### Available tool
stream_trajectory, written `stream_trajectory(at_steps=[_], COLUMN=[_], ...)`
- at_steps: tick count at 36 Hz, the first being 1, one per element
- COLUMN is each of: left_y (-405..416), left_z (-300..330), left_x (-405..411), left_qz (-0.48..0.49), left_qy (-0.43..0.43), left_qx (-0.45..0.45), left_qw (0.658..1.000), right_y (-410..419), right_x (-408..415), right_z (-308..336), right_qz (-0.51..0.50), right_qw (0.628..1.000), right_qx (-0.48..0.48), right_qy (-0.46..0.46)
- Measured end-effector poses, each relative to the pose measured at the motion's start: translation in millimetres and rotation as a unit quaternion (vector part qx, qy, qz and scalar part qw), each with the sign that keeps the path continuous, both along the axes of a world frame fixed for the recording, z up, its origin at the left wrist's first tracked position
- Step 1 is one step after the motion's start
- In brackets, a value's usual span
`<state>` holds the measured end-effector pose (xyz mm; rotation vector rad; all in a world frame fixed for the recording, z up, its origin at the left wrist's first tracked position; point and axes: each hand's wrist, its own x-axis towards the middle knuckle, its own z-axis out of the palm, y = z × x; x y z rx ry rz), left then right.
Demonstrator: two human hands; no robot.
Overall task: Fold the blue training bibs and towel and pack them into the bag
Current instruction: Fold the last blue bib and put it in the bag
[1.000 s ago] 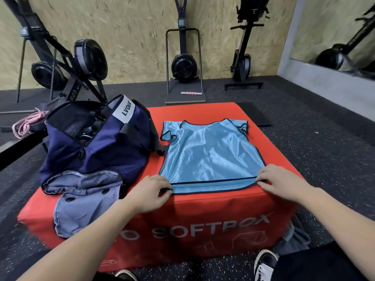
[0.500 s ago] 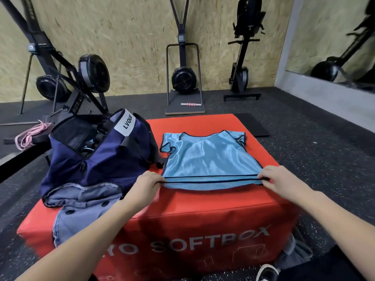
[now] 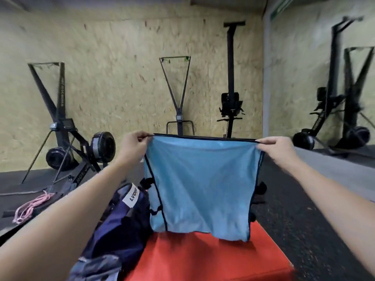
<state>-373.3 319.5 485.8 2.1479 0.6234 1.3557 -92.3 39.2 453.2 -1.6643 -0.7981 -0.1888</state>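
A light blue training bib (image 3: 200, 185) with dark trim hangs in the air in front of me, its hem stretched flat along the top. My left hand (image 3: 133, 146) pinches the hem's left corner and my right hand (image 3: 278, 148) pinches its right corner. The bib's lower edge dangles just above the red soft box (image 3: 213, 258). A navy bag (image 3: 121, 224) with a white label stands on the box to the left of the bib. A grey-blue cloth (image 3: 95, 268) lies at the bag's near side.
Black exercise machines (image 3: 81, 147) stand along the chipboard wall at the back. A pink rope (image 3: 32, 205) lies on the dark floor at left. A mirror (image 3: 334, 98) fills the right wall.
Both hands have lifted the bib by its hem from flat on the red box to hanging at chest height. The camera has tilted upward.
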Motion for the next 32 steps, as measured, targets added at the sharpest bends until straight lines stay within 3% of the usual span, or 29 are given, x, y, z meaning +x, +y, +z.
stream_trajectory(at_steps=[7,16,21,32], left_y=[-21.8,-38.4,-23.7,20.1], left_z=[95.2,149.4,154.3,108.8], left_x=[-35.1,-84.3,-97.9,-62.4], left_qz=[-0.008,-0.036,-0.013,0.016], left_qy=[-0.038,-0.026,0.055,0.052], left_qx=[0.012,0.022,0.037,0.061], left_qw=[0.999,0.999,0.998,0.997], right_y=[-19.9,-47.6,-49.2,-10.0], right_x=[-14.6,-40.5,-46.4,-24.8], right_z=[92.5,153.2,158.3,123.9], right_qz=[0.026,0.043,0.064,0.026], right_qw=[0.999,0.996,0.995,0.996], right_qx=[0.045,0.065,0.036,0.008], right_qy=[-0.013,-0.053,-0.063,-0.082])
